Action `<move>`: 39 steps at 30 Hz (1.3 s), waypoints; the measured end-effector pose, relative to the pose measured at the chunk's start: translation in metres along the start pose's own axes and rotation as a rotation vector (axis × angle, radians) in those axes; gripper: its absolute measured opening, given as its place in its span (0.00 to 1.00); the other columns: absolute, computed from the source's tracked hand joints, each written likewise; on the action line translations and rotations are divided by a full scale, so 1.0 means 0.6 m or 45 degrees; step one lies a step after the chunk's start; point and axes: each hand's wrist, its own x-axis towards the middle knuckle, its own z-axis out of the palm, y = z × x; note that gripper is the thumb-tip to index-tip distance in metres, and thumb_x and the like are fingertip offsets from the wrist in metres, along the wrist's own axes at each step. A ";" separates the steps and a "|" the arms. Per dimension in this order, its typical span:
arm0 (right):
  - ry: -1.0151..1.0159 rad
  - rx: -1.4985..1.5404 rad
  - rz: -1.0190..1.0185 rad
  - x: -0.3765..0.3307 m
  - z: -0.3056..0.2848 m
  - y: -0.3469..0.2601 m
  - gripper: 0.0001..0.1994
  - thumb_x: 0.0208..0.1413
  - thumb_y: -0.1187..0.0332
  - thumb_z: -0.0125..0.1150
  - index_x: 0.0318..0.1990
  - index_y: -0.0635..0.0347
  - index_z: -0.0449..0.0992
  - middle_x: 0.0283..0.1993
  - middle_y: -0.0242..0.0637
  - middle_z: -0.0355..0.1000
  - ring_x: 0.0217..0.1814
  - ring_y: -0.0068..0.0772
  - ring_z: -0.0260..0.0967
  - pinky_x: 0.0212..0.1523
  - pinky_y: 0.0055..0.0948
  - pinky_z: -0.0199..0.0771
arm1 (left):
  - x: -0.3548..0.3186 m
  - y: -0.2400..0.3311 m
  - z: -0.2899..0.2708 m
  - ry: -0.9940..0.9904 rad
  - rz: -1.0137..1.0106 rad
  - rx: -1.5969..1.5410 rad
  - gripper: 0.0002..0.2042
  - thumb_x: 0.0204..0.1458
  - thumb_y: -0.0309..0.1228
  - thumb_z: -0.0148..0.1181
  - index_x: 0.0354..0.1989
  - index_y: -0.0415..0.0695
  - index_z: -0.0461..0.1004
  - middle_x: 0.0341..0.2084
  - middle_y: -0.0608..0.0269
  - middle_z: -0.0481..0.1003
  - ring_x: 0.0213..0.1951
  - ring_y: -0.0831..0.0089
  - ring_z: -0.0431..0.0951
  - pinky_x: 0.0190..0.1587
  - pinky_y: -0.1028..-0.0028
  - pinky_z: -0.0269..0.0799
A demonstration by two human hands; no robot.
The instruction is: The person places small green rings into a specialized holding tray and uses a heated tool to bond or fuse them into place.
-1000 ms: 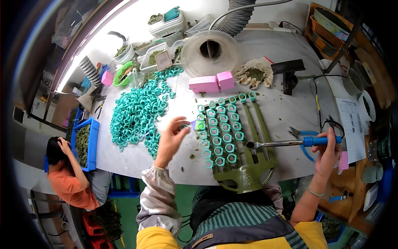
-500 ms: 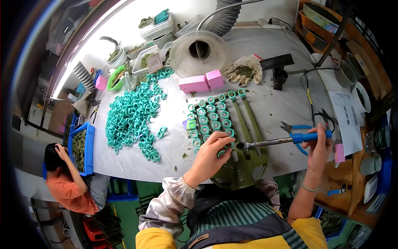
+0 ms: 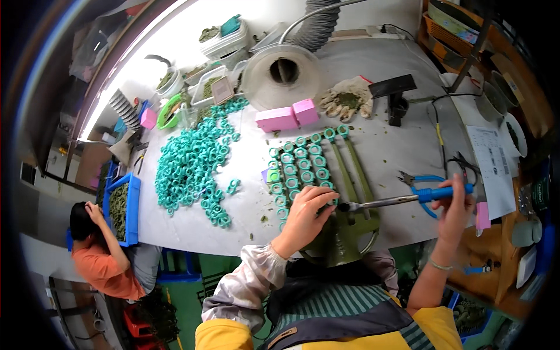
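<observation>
My right hand grips the blue handle of a long metal-shafted tool. Its dark, wider tip points left, close to my left fingertips. My left hand is closed in a pinch on a teal ring at the near end of a row; the fingers hide most of it. Beneath the tool tip lies an olive-green frame with long parallel bars. Several rows of teal rings run along its left bars, while the two right bars carry rings only at their far ends.
A large heap of loose teal rings covers the table's left. Pink blocks, a stained glove, a black stand and a clear suction hood stand farther back. Pliers lie right. A person in orange sits left.
The view has shifted slightly, so the whole table appears a little farther right. Both hands keep almost the same places, with the tool tip still beside my left fingertips.
</observation>
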 end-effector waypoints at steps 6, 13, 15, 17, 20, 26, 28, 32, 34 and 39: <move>0.046 0.034 0.016 0.008 -0.021 -0.007 0.16 0.57 0.56 0.64 0.25 0.60 0.77 0.25 0.34 0.74 0.13 0.22 0.66 0.16 0.18 0.69 | 0.019 -0.065 -0.079 0.174 -0.389 -0.233 0.12 0.48 0.24 0.65 0.43 0.43 0.76 0.42 0.56 0.74 0.46 0.57 0.72 0.50 0.63 0.68; 0.007 0.020 -0.011 0.006 -0.016 -0.008 0.17 0.57 0.56 0.64 0.25 0.60 0.77 0.24 0.33 0.74 0.13 0.22 0.66 0.16 0.18 0.69 | -0.081 -0.263 -0.189 0.278 -0.605 0.824 0.18 0.45 0.26 0.68 0.46 0.44 0.74 0.38 0.54 0.76 0.44 0.51 0.73 0.50 0.60 0.68; -0.006 0.026 -0.010 0.002 -0.010 -0.011 0.17 0.57 0.56 0.64 0.25 0.60 0.77 0.24 0.33 0.74 0.13 0.22 0.66 0.16 0.18 0.69 | -0.093 -0.266 -0.187 0.426 -0.487 0.569 0.15 0.46 0.23 0.66 0.44 0.41 0.76 0.39 0.54 0.77 0.44 0.53 0.75 0.47 0.63 0.72; 0.002 0.010 -0.021 0.002 -0.013 -0.018 0.17 0.57 0.56 0.64 0.25 0.60 0.77 0.24 0.34 0.74 0.13 0.22 0.66 0.16 0.18 0.69 | -0.057 -0.179 -0.167 0.439 -0.609 0.283 0.13 0.48 0.20 0.65 0.44 0.39 0.78 0.41 0.55 0.77 0.43 0.58 0.78 0.45 0.66 0.75; 0.037 -0.001 -0.020 0.001 -0.014 -0.024 0.17 0.57 0.56 0.64 0.25 0.61 0.77 0.24 0.34 0.74 0.12 0.23 0.67 0.16 0.19 0.69 | -0.042 -0.086 -0.122 0.239 -0.309 -0.166 0.15 0.50 0.20 0.64 0.48 0.40 0.77 0.42 0.56 0.76 0.43 0.60 0.78 0.45 0.69 0.76; -0.032 -0.023 -0.018 -0.002 -0.015 -0.023 0.16 0.58 0.58 0.64 0.26 0.62 0.77 0.25 0.35 0.75 0.13 0.24 0.69 0.15 0.17 0.69 | -0.035 0.029 -0.035 0.000 0.023 0.029 0.17 0.47 0.22 0.65 0.47 0.42 0.77 0.45 0.59 0.77 0.48 0.58 0.73 0.53 0.63 0.69; -0.035 -0.021 0.002 -0.005 -0.011 -0.020 0.16 0.58 0.58 0.63 0.26 0.62 0.77 0.24 0.35 0.75 0.13 0.24 0.69 0.15 0.17 0.69 | -0.033 0.029 -0.018 -0.014 0.060 0.059 0.16 0.48 0.23 0.65 0.47 0.42 0.77 0.45 0.60 0.77 0.48 0.59 0.72 0.53 0.63 0.68; -0.074 0.006 0.043 -0.009 0.002 -0.009 0.18 0.59 0.57 0.62 0.25 0.64 0.77 0.23 0.34 0.74 0.13 0.24 0.69 0.15 0.18 0.69 | -0.024 0.033 -0.001 -0.053 0.133 0.123 0.14 0.50 0.25 0.63 0.47 0.42 0.78 0.46 0.62 0.76 0.49 0.60 0.72 0.53 0.64 0.68; -0.102 0.022 0.041 -0.012 0.014 -0.009 0.19 0.59 0.57 0.62 0.23 0.64 0.77 0.21 0.34 0.74 0.13 0.24 0.69 0.15 0.19 0.68 | -0.021 0.033 0.003 -0.064 0.163 0.134 0.14 0.50 0.25 0.63 0.47 0.42 0.78 0.46 0.62 0.76 0.49 0.60 0.72 0.53 0.64 0.68; -0.079 0.003 0.022 -0.003 -0.001 -0.015 0.19 0.58 0.57 0.63 0.23 0.64 0.77 0.21 0.34 0.74 0.13 0.24 0.68 0.15 0.19 0.68 | -0.020 0.033 0.002 -0.075 0.176 0.129 0.14 0.50 0.25 0.63 0.46 0.42 0.78 0.45 0.61 0.77 0.49 0.60 0.73 0.53 0.64 0.68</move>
